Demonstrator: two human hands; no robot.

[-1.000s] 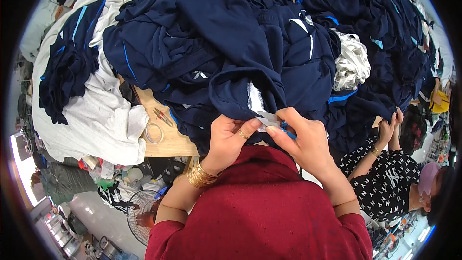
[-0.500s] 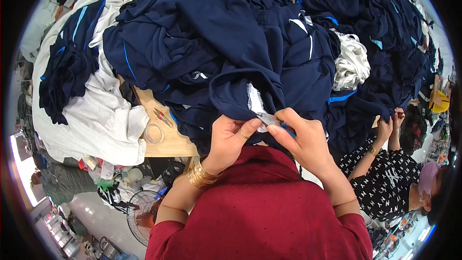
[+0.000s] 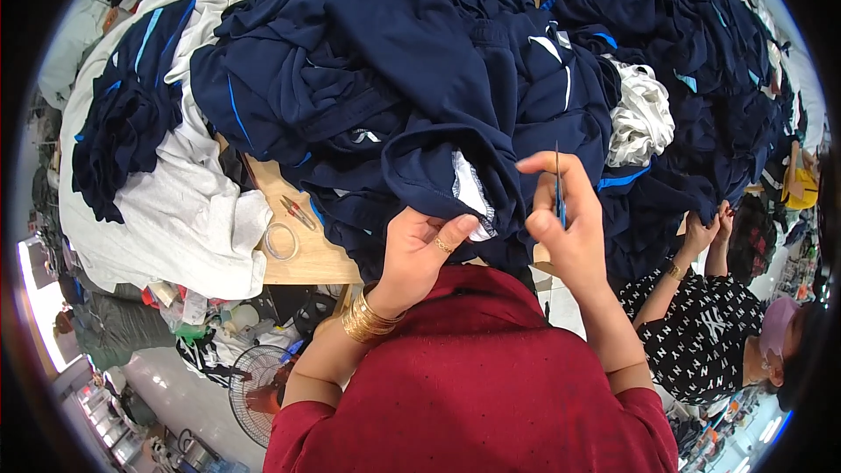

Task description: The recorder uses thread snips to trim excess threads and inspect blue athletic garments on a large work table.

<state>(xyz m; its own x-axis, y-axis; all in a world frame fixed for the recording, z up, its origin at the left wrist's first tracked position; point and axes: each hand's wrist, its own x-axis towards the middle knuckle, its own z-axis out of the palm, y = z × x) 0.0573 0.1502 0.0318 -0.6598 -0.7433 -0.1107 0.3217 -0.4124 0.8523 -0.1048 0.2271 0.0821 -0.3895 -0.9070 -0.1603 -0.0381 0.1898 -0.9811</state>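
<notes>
Well, L to R: red-handled tool (image 3: 296,213) on the table (image 3: 307,270), just beside the navy heap (image 3: 289,105), cd get swept off or lost if fabric's dragged left. L hand (image 3: 419,250) pinches the navy garment (image 3: 416,182), which lies at the table's near edge w/ its white patch (image 3: 467,184) facing up; a loose pinch cd let the cloth slip or bunch. R hand (image 3: 576,229), just right, holds blue snips (image 3: 561,200), tip pointing far, thumb & index apart; careless swing might nick cloth or L fingers.
</notes>
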